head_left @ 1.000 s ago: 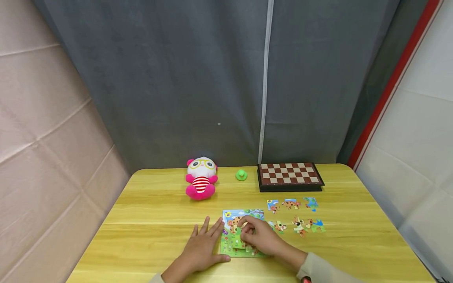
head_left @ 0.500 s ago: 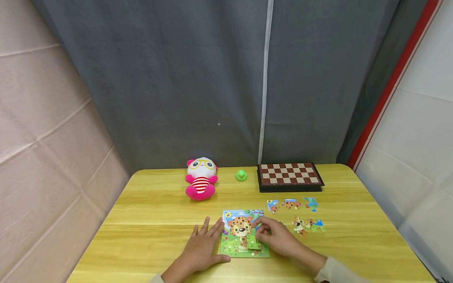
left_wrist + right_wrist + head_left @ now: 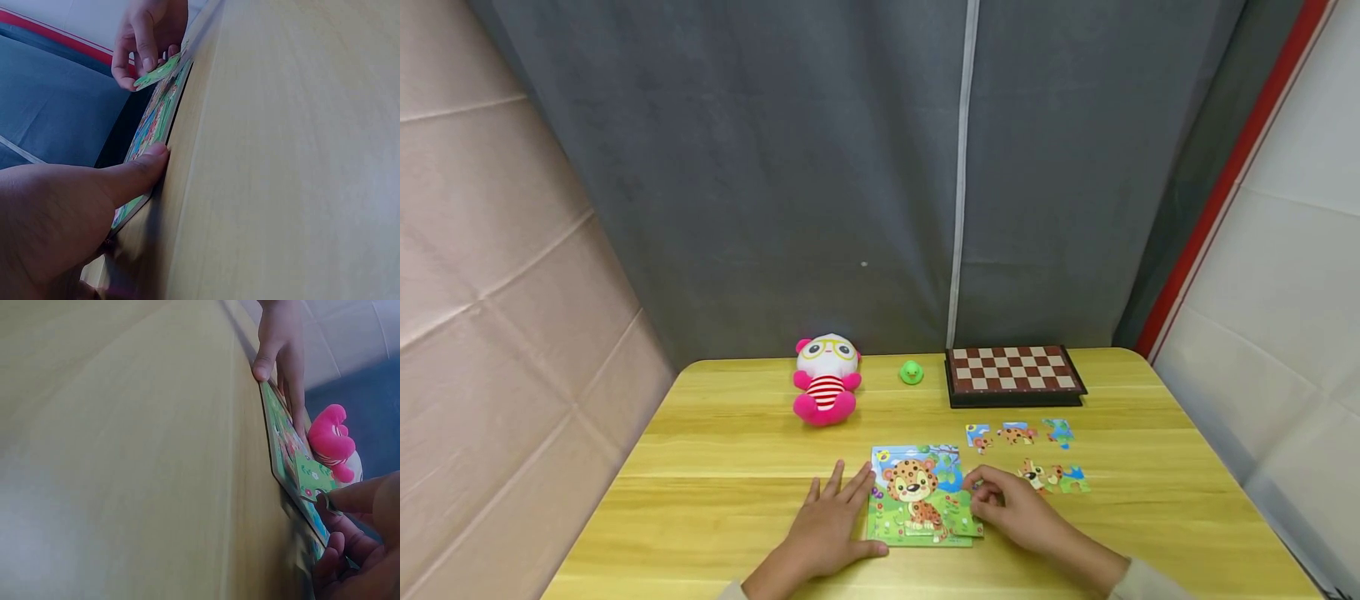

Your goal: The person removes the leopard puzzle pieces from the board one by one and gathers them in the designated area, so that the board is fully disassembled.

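Note:
The puzzle board (image 3: 910, 483) with a spotted leopard cub picture lies flat near the table's front. My left hand (image 3: 831, 521) rests spread at its left edge; in the left wrist view the thumb (image 3: 147, 169) lies on the board's rim. My right hand (image 3: 1011, 504) pinches a green puzzle piece (image 3: 964, 517) between thumb and fingers. That piece, green with small flowers in the right wrist view, is tilted over the board's lower right corner and sticks out past its right edge. Other loose puzzle pieces (image 3: 1017, 432) lie to the right, some partly behind the right hand.
Behind the board sit a pink and white plush panda (image 3: 826, 379) and a small green duck toy (image 3: 912, 372). A checkered board box (image 3: 1015, 375) stands at the back right. A grey curtain (image 3: 812, 183) hangs behind the wooden table (image 3: 715, 467).
My right hand has moved right across the board with the green piece, uncovering the cub picture. The left hand has stayed in place.

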`<state>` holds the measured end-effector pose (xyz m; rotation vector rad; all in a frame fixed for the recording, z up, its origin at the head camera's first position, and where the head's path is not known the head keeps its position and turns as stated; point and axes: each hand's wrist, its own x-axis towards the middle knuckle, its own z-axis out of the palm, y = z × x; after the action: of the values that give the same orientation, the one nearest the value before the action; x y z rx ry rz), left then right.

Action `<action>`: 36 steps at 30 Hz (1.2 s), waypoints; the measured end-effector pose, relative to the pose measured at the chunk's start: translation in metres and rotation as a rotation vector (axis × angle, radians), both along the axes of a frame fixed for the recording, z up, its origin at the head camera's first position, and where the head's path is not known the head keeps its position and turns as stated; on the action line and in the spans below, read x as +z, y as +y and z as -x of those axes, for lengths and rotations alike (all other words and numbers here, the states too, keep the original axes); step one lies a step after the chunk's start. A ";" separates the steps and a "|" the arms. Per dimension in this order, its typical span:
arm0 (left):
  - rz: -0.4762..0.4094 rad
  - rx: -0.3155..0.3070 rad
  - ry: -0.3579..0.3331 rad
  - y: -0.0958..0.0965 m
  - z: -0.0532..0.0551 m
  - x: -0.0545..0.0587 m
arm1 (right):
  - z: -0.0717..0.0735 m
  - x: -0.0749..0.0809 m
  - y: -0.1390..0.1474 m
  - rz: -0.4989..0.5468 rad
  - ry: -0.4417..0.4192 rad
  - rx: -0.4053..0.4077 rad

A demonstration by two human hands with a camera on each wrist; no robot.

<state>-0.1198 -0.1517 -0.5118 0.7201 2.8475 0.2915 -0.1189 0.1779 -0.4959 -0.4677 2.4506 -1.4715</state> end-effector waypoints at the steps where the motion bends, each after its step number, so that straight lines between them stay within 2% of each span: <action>1: -0.002 -0.001 0.001 0.000 0.000 0.000 | -0.001 0.000 0.002 -0.005 0.002 0.000; 13: -0.013 0.002 0.005 0.000 0.000 -0.001 | -0.009 -0.007 0.023 -0.007 -0.002 0.009; 24: -0.016 -0.001 0.006 -0.001 0.000 -0.003 | -0.011 -0.014 0.026 -0.069 0.050 -0.017; 36: -0.018 0.000 0.002 0.000 -0.001 -0.001 | -0.015 -0.018 0.029 -0.062 0.101 -0.010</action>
<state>-0.1184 -0.1520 -0.5125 0.7240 2.8498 0.3174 -0.1040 0.2071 -0.5137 -0.5298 2.5714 -1.4039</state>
